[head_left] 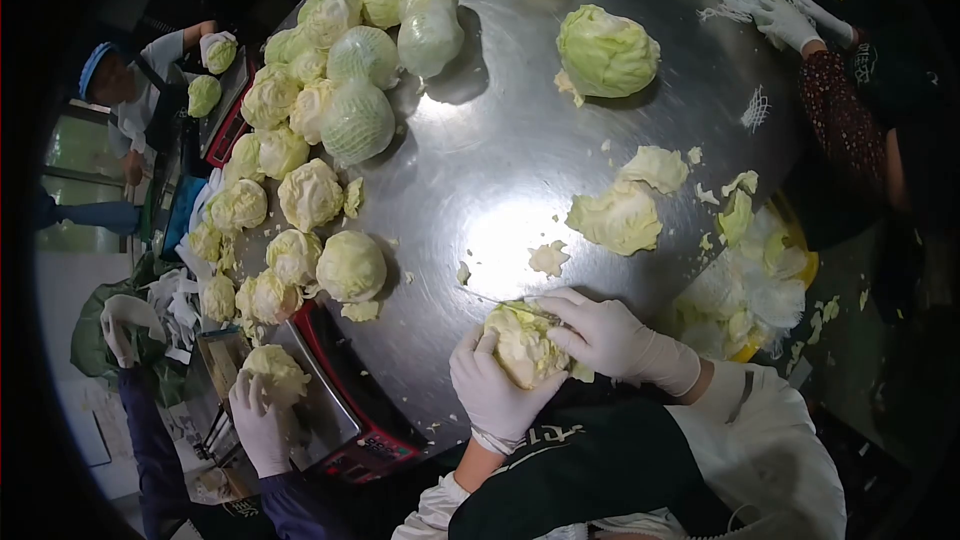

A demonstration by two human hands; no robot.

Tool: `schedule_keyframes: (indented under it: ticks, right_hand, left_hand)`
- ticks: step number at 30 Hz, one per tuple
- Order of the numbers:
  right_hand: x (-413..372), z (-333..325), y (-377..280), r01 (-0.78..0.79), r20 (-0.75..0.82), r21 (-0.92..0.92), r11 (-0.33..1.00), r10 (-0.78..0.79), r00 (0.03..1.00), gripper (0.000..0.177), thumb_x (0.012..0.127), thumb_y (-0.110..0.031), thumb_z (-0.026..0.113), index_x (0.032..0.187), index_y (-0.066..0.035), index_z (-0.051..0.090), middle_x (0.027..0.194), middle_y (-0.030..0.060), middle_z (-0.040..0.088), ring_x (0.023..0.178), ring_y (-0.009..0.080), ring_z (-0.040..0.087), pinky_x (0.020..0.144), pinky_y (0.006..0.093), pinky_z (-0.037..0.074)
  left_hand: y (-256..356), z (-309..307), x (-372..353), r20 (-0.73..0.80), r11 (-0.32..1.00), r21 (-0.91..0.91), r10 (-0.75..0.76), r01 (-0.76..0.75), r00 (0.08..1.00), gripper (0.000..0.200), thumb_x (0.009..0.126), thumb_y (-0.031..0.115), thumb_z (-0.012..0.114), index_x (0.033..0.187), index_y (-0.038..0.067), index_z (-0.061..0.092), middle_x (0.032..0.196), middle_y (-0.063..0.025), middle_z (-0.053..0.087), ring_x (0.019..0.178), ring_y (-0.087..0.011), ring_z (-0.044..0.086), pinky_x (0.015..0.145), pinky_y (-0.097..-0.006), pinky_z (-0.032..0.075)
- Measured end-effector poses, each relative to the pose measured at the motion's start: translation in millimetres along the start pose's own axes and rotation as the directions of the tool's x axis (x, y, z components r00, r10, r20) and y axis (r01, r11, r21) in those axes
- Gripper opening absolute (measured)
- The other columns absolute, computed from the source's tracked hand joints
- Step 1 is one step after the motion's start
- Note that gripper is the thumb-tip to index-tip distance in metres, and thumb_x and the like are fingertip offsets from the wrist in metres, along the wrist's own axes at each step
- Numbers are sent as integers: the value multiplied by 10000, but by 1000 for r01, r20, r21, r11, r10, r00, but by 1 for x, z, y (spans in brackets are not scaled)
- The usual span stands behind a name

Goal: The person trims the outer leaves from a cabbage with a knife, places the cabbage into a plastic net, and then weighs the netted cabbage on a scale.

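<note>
In the lower middle of the head view, a trimmed, pale cabbage (524, 348) is cupped in my gloved left hand (497, 387). My gloved right hand (612, 336) is closed at the cabbage's upper right side. From its fingers a thin knife (508, 304) lies across the top of the cabbage; the handle is hidden in the grip. Just beyond sit a small leaf scrap (548, 258) and large loose outer leaves (618, 215) on the metal table (480, 180).
Several cabbages (310, 190) pile up at left, some in foam nets. A large green cabbage (608, 52) sits farther back. A red scale (350, 390) stands lower left, near a co-worker's gloved hand (262, 425). Another person's gloved hands (785, 20) hold netting; a leaf-filled yellow bin (808, 265) is at right.
</note>
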State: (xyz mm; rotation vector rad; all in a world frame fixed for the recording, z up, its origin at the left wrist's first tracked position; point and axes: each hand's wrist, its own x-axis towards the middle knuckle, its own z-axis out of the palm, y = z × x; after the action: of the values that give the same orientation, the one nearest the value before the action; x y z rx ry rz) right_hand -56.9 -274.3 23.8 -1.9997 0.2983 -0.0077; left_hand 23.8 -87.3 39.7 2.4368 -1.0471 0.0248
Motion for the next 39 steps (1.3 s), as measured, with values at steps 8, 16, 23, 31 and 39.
schedule_keyframes:
  ticks: [8,16,23,31,39]
  right_hand:
    - [26,-17,8,141,140,-44,989,-134,981,412,817,-384,723,1074,-64,698,874,119,684,820,355,688,751,422,553]
    - [43,-29,24,-201,-130,116,973,215,968,196,779,-179,737,907,-34,706,778,124,649,652,236,635,636,343,516]
    - [37,-5,37,128,52,75,989,-132,990,394,853,-272,754,1137,-3,705,1046,147,733,803,216,691,738,323,545]
    - [53,14,39,-132,87,125,983,122,989,274,878,-272,715,955,-9,718,683,118,647,616,232,637,622,375,510]
    - [38,1,43,-216,-99,-232,948,198,975,196,845,-277,659,931,-109,711,803,124,704,783,334,699,699,435,545]
  left_hand:
    - [-2,-1,-2,63,991,61,114,-117,992,977,550,465,937,1291,17,485,1275,-226,540,1123,-407,545,955,-517,431]
    - [-1,-2,0,86,991,53,122,-127,989,955,560,476,925,1285,22,502,1297,-212,544,1156,-406,541,977,-525,419]
    - [-4,-9,0,187,976,62,193,-207,963,990,555,494,926,1354,82,513,1376,-207,513,1227,-432,491,1018,-546,401]
    - [-72,-54,-27,235,990,0,138,-142,962,986,585,418,944,1371,92,444,1476,-249,437,1379,-458,378,1145,-583,307]
    - [-84,-22,-45,156,776,-545,-278,317,948,1299,602,371,989,1539,2,169,1479,-182,367,1365,-304,433,1165,-449,360]
